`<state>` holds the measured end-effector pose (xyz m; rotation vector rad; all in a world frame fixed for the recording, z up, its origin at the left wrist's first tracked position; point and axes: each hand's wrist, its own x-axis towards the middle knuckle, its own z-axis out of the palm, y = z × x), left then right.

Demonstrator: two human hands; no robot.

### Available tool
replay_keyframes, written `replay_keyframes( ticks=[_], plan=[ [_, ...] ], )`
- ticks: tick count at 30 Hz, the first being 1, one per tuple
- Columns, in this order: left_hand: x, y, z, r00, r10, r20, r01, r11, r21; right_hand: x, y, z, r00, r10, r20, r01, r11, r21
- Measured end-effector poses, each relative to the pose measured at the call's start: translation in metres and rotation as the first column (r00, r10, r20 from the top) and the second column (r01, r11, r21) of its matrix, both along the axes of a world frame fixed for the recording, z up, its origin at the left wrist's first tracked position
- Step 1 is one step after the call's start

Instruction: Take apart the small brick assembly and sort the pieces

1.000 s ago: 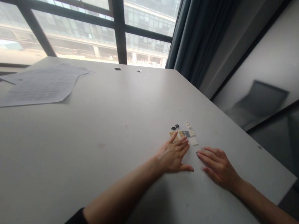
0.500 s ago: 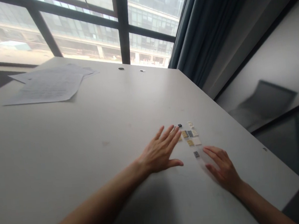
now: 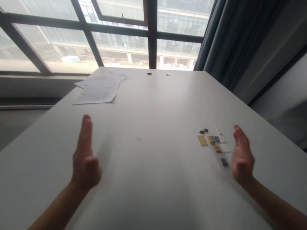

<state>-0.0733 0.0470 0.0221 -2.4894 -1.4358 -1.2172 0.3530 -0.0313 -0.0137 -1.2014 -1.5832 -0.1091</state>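
Note:
My left hand (image 3: pixel 85 160) is over the left part of the table, held edge-on with its fingers stretched forward and nothing in it. On the right, my right hand (image 3: pixel 242 157) is likewise edge-on with straight fingers, holding nothing. Just left of it lies a cluster of small pieces that look like toy building bricks. Among them are a flat tan piece (image 3: pixel 202 140), black pieces (image 3: pixel 202 132), yellow pieces (image 3: pixel 217 148), a grey piece (image 3: pixel 217 138) and a white flat piece (image 3: pixel 224 147). A dark grey piece (image 3: pixel 224 162) sits apart, nearest to me.
The white table (image 3: pixel 159 186) stretches away to a window with dark frames. Printed papers (image 3: pixel 99 89) lie at its far left, and two small round fittings (image 3: pixel 149 74) show near the far edge. A dark curtain (image 3: pixel 224 33) hangs at the right.
My left hand has swung left, away from the bricks, and turned from palm-down to edge-on. My right hand has also turned edge-on beside them. The view has shifted left.

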Motion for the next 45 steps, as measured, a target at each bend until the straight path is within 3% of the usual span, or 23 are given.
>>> replay_keyframes(
  ticks=[1,2,4,5,7,10,15,30,38,41,45],
  plan=[
    [0.009,-0.010,0.006,0.996,-0.062,-0.061,0.065,0.996,0.054,-0.013,0.001,0.004,0.977,0.110,0.182,-0.106,0.994,-0.029],
    [0.019,-0.018,0.008,0.961,-0.195,-0.195,0.210,0.976,0.059,-0.026,0.002,0.007,0.904,0.242,0.353,-0.223,0.970,-0.095],
    [0.037,-0.029,0.002,0.808,-0.426,-0.407,0.416,0.902,-0.119,-0.048,0.002,0.009,0.659,0.494,0.567,-0.384,0.869,-0.311],
    [0.044,-0.032,-0.004,0.738,-0.503,-0.449,0.449,0.863,-0.229,-0.056,0.003,0.009,0.553,0.586,0.593,-0.395,0.810,-0.433],
    [0.054,-0.033,-0.019,0.635,-0.624,-0.455,0.479,0.781,-0.401,-0.067,0.003,0.007,0.447,0.708,0.547,-0.367,0.703,-0.609],
    [0.058,-0.031,-0.033,0.591,-0.699,-0.403,0.488,0.707,-0.511,-0.072,0.002,0.005,0.462,0.769,0.442,-0.315,0.608,-0.729],
    [0.057,-0.031,-0.031,0.604,-0.707,-0.368,0.474,0.690,-0.547,-0.072,0.000,0.009,0.491,0.780,0.388,-0.309,0.573,-0.759],
    [0.057,-0.031,-0.031,0.610,-0.704,-0.362,0.485,0.694,-0.532,-0.073,0.000,0.009,0.513,0.760,0.399,-0.317,0.600,-0.735],
    [0.058,-0.030,-0.031,0.605,-0.695,-0.388,0.483,0.708,-0.516,-0.073,0.001,0.011,0.512,0.770,0.381,-0.299,0.575,-0.761],
    [0.057,-0.031,-0.034,0.616,-0.664,-0.423,0.494,0.744,-0.449,-0.073,0.001,0.010,0.516,0.761,0.393,-0.306,0.592,-0.745],
    [0.056,-0.035,-0.040,0.692,-0.602,-0.398,0.563,0.796,-0.223,-0.074,-0.001,0.007,0.526,0.726,0.442,-0.294,0.644,-0.706]
  ],
)
